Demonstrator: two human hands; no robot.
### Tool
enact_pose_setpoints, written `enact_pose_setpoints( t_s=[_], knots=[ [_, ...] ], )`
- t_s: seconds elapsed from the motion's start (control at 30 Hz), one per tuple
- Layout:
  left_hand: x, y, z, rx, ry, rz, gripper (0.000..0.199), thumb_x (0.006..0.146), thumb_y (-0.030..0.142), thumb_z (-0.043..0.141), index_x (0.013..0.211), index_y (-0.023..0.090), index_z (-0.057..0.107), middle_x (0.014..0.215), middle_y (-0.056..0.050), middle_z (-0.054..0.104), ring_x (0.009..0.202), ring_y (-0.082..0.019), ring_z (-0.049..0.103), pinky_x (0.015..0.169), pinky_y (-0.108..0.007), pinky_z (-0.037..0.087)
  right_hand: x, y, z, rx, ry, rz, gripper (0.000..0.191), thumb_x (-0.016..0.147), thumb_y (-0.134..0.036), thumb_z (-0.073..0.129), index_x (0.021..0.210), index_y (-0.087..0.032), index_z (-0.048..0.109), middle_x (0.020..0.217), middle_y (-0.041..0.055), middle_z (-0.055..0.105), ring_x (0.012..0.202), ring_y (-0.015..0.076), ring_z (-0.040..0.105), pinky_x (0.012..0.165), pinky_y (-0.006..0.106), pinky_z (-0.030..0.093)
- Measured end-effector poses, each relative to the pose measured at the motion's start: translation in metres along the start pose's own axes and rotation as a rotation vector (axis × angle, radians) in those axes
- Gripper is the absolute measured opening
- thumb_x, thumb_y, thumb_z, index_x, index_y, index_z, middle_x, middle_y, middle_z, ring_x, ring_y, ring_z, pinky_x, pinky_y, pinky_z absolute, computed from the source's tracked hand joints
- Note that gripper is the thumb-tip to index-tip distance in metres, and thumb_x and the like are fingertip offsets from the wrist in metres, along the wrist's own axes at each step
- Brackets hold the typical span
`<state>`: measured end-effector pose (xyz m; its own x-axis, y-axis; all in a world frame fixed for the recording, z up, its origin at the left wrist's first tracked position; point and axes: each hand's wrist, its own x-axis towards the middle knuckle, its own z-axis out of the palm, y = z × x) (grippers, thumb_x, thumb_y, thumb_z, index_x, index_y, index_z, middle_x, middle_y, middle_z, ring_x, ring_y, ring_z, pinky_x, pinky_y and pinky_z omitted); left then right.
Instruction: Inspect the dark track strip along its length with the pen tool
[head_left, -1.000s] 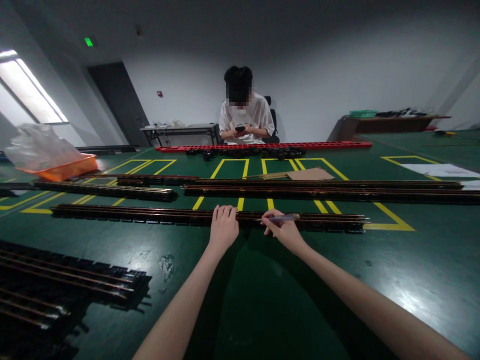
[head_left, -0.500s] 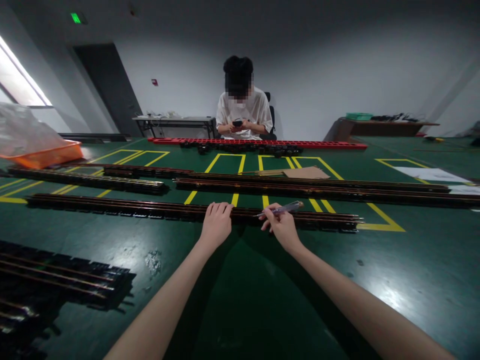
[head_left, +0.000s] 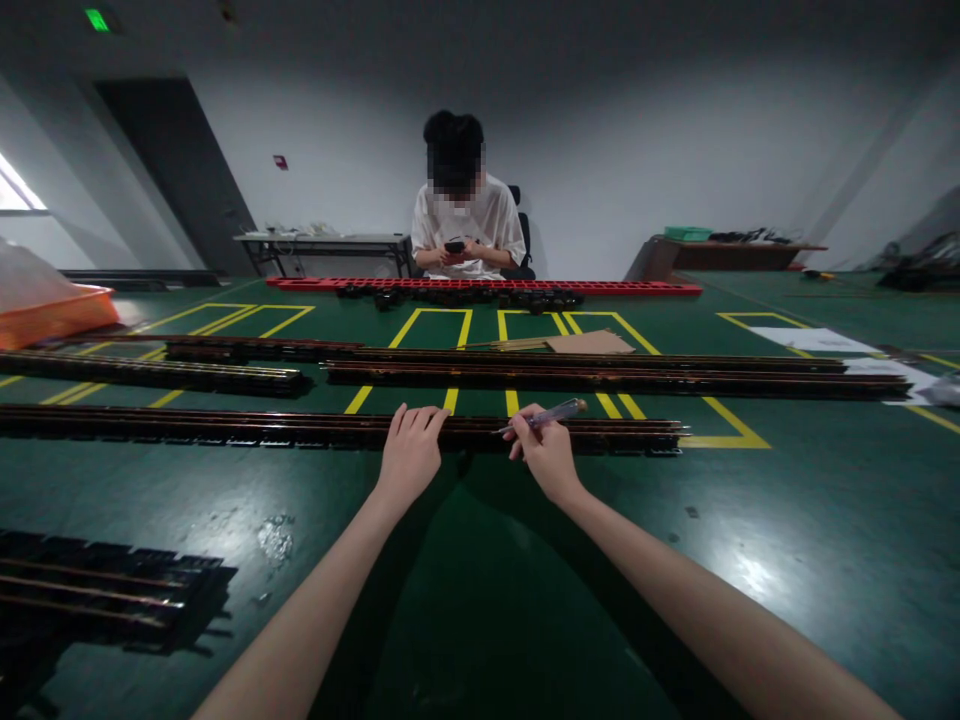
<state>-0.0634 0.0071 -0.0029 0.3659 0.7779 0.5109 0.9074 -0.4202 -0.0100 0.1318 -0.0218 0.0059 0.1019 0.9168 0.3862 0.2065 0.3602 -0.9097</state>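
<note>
We've got the slim tool [head_left: 559, 411] pinched in our right hand [head_left: 553, 465], left hand [head_left: 410, 455] on the black strip [head_left: 615, 436] in front, grip unclear, so brace firmly near the tip [head_left: 502, 431], press lightly.

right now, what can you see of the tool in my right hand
The tool looks like a small screwdriver: a slim, see-through, faintly purple handle, probably plastic, with a brownish end cap, and a thin shaft that looks like metal. The fingers and thumb of your right hand grip it at the handle. It slants, cap end up and to the right, shaft down and left toward the long dark strip at your hands. Whether its tip touches the strip is too small to tell.
</note>
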Motion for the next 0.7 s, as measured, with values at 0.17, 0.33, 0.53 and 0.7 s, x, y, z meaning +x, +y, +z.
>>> enact_pose_setpoints(
  t_s=[0.17,0.33,0.53,0.7],
  knots=[
    [-0.0007,0.0005,0.0008,0.019,0.026,-0.001,0.043,0.083,0.004,0.036,0.115,0.015,0.062,0.114,-0.009,0.065,0.109,-0.024,0.057,0.110,-0.046,0.032,-0.0001,0.0029,0.0003,0.020,0.061,-0.038,0.033,0.084,-0.049,0.054,0.073,-0.018,0.054,0.062,0.0014,0.062,0.043,0.0114,0.056,0.041,0.024,0.047],
    [-0.0011,-0.0009,0.0028,0.024,0.032,0.004,0.043,0.083,0.003,0.036,0.115,0.015,0.062,0.115,-0.008,0.066,0.110,-0.023,0.057,0.110,-0.046,0.031,-0.0016,0.0004,-0.0003,0.023,0.090,-0.059,0.032,0.084,-0.049,0.054,0.073,-0.019,0.054,0.062,0.0018,0.062,0.043,0.0116,0.056,0.040,0.023,0.047],
    [-0.0009,-0.0025,0.0037,0.005,0.024,0.005,0.046,0.081,0.000,0.035,0.116,0.014,0.060,0.115,-0.009,0.065,0.111,-0.023,0.057,0.110,-0.047,0.032,-0.0019,-0.0014,-0.0011,0.011,0.064,-0.050,0.028,0.085,-0.044,0.054,0.073,-0.019,0.054,0.063,0.0015,0.062,0.043,0.0111,0.056,0.041,0.023,0.047],
    [-0.0005,-0.0051,0.0058,-0.056,0.006,0.027,0.050,0.079,-0.002,0.032,0.118,0.013,0.058,0.116,-0.009,0.065,0.113,-0.022,0.056,0.110,-0.045,0.033,-0.0011,0.0007,-0.0020,0.018,0.027,-0.022,0.023,0.085,-0.038,0.054,0.073,-0.018,0.055,0.065,0.0018,0.063,0.044,0.0108,0.057,0.043,0.023,0.047]
  ],
)
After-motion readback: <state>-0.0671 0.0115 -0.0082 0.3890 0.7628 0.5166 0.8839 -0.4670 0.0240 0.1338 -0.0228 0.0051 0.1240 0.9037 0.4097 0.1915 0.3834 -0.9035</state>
